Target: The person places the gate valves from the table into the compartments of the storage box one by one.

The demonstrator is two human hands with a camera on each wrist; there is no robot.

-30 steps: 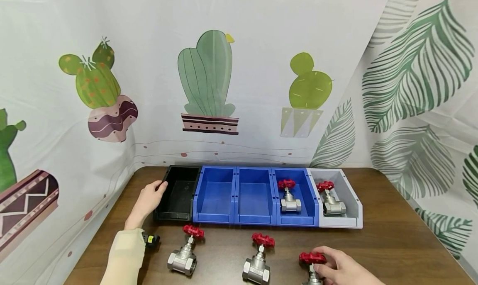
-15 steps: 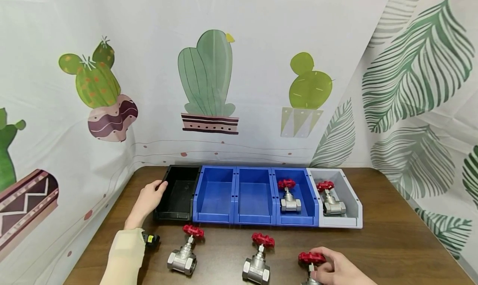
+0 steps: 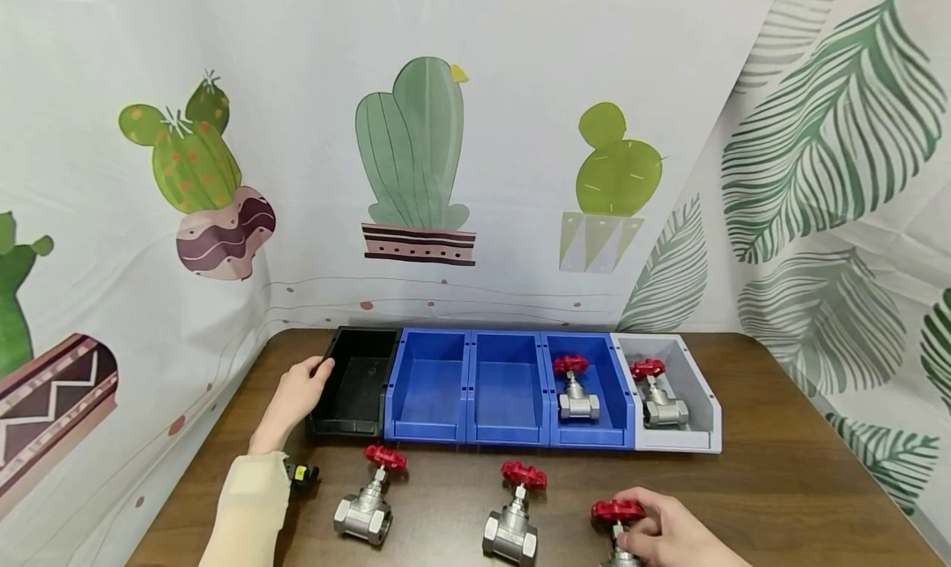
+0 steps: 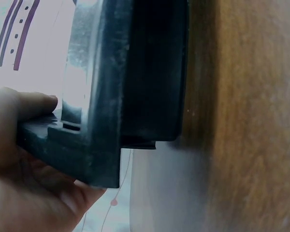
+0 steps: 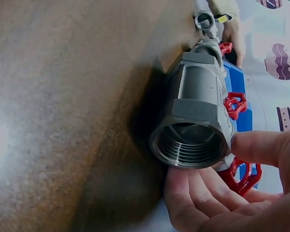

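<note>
My left hand (image 3: 299, 395) grips the left wall of a black storage bin (image 3: 357, 385), thumb over the rim and fingers outside, as the left wrist view shows. At the front right, my right hand (image 3: 664, 530) holds a steel gate valve (image 5: 195, 111) with a red handwheel (image 3: 618, 511). In the right wrist view, thumb and fingers lie on either side of the valve near its threaded end. Two similar gate valves stand on the table, one in the middle (image 3: 510, 534) and one to the left (image 3: 364, 513).
Right of the black bin, several joined bins continue the row: blue bins (image 3: 427, 433) and a grey bin (image 3: 678, 441) at the end. One gate valve (image 3: 578, 403) sits in the rightmost blue bin, another (image 3: 664, 410) in the grey one. Behind hangs a cactus-print cloth (image 3: 520, 138).
My right hand has shifted slightly left, and the valve it holds has moved a little with it. The left hand stays on the black bin.
</note>
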